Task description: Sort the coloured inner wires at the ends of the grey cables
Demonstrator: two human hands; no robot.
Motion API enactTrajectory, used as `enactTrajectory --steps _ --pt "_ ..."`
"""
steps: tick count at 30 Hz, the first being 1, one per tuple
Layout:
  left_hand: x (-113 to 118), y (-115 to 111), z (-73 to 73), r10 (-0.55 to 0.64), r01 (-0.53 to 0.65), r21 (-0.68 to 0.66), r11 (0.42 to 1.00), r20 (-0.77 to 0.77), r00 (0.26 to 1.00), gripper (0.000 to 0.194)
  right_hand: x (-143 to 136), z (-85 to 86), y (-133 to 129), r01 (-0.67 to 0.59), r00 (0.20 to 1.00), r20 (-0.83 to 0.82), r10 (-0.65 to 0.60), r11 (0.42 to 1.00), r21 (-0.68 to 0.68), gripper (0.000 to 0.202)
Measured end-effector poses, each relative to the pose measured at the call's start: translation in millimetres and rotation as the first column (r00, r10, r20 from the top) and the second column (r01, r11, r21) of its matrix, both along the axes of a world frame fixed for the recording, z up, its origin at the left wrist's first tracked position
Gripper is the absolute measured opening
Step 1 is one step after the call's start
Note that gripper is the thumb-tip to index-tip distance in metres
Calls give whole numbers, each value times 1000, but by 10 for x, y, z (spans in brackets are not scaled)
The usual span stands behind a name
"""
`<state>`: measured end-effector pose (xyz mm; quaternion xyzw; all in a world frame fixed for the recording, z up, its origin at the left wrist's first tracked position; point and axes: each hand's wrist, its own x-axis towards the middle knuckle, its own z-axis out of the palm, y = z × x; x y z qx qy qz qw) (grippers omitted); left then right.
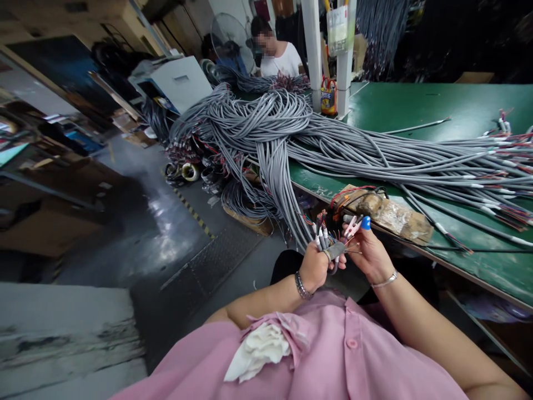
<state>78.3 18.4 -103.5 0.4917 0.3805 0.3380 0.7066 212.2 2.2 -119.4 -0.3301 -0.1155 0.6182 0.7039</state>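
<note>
My left hand (315, 268) is closed around the ends of several grey cables (280, 172), whose white-wrapped tips and thin coloured wires stick up above the fist. Close beside it on the right, my right hand (372, 254) has thumb and fingers pinched on a pink clip (352, 226) near fine loose wires. A blue cover (365, 223) sits on the thumb tip. The grey cables run from my left hand up to a large looped bundle on the green table (416, 105).
A taped block (387, 214) with red and black wires lies at the table's near edge. Cable ends (495, 183) spread over the right side. Across the table sits a person in white (281, 60), near a fan (233, 41). A white post (313, 50) rises from the table.
</note>
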Motion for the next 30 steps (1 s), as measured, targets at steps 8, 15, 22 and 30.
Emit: enactTrajectory --steps 8,15,22,30 --pt "-111 -42 59 -57 57 41 997 -6 998 40 46 -24 -85 -69 997 -15 70 997 45 49" --pt "-148 -34 87 -36 40 107 993 -33 999 41 94 75 -116 5 984 179 -11 999 36 23" --pt "-72 -19 89 18 -19 104 994 15 1000 40 25 -52 -86 169 927 322 -191 981 94 37" --pt "-29 -22 19 28 -24 135 991 -27 999 44 -18 -38 40 88 985 147 -90 996 18 43"
